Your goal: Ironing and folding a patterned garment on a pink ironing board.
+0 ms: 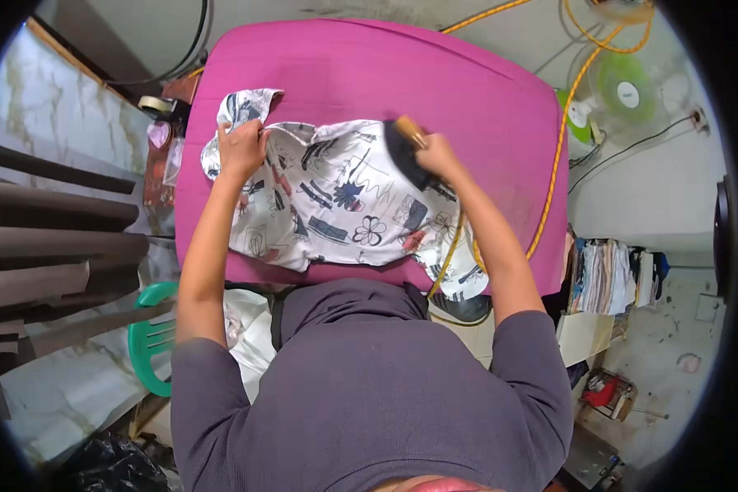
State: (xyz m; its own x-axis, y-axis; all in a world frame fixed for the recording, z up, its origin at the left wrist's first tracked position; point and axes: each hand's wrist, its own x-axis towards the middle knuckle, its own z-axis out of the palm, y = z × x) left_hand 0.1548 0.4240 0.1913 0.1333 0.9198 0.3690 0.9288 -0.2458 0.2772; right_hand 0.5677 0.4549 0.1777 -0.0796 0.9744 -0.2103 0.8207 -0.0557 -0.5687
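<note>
A white printed shirt [344, 203] lies spread, with some folds, on a table covered in pink cloth [418, 74]. My left hand [243, 147] pinches the shirt's fabric near its upper left part, beside a sleeve that sticks up. My right hand [440, 158] grips the light brown handle of a clothes iron [403, 154]. The dark body of the iron rests against the shirt's upper right part. A yellow patterned cord [452, 255] hangs below my right forearm, over the lower right of the shirt. The underside of the iron is hidden.
Another run of yellow cord [556, 160] crosses the table's right edge. Green fans [621, 92] are at the upper right, hanging clothes [609, 273] at the right. A green plastic chair [141, 344] and a white bag [246, 332] are at the lower left. Tape [155, 104] lies beyond the left edge.
</note>
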